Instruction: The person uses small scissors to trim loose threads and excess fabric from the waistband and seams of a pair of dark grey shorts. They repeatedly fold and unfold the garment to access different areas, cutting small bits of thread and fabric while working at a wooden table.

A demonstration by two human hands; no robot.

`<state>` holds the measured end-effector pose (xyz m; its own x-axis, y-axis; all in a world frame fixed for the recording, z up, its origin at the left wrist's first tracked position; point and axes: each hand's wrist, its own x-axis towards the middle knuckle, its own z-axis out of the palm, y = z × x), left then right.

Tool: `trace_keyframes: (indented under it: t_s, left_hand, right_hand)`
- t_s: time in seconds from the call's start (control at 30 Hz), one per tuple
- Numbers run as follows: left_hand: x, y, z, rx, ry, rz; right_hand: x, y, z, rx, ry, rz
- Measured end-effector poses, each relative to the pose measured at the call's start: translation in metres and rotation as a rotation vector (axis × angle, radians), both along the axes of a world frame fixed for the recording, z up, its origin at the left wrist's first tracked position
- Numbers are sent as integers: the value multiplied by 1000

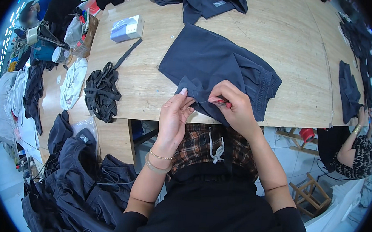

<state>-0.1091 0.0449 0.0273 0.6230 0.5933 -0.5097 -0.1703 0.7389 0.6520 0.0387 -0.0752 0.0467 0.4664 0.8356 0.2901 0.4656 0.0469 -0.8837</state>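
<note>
A pair of dark blue-grey shorts (207, 57) lies on the table in front of me, its gathered elastic waistband (263, 93) to the right. My left hand (175, 113) pinches a lifted edge of the shorts between thumb and fingers at the near left. Close beside it, my right hand (235, 105) is closed around a small red-handled tool (222, 103), which looks like thread snips. Its tip points toward the lifted cloth, and the fingers hide most of it. A thin thread seems to run between the two hands.
Black fabric strips (103, 91) and a blue-and-white box (127, 28) lie to the left. Dark garments (82, 182) are heaped at lower left; more clothing (202, 3) lies at the far edge. Another person (356, 149) works at right, near a wooden stool (310, 196).
</note>
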Motion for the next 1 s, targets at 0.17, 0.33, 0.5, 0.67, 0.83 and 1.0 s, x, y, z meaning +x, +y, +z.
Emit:
trace_keyframes:
  t_s: [0.17, 0.33, 0.5, 0.67, 0.83, 1.0]
  left_hand:
    - [4, 2, 3, -52, -46, 32]
    - [-4, 16, -9, -48, -130, 8]
    - [-1, 15, -7, -16, -167, 40]
    - [-1, 17, -6, 14, -184, 34]
    - [2, 13, -1, 56, -137, 19]
    - [11, 1, 9, 58, -113, 21]
  right_hand:
    - [-9, -8, 23, -151, 207, 511]
    - [1, -30, 44, -293, 446, 1273]
    - [110, -112, 15, 470, 490, 1122]
    - [162, -212, 34, 529, 599, -558]
    - [138, -163, 36, 233, 226, -939]
    - [37, -28, 36, 105, 137, -402]
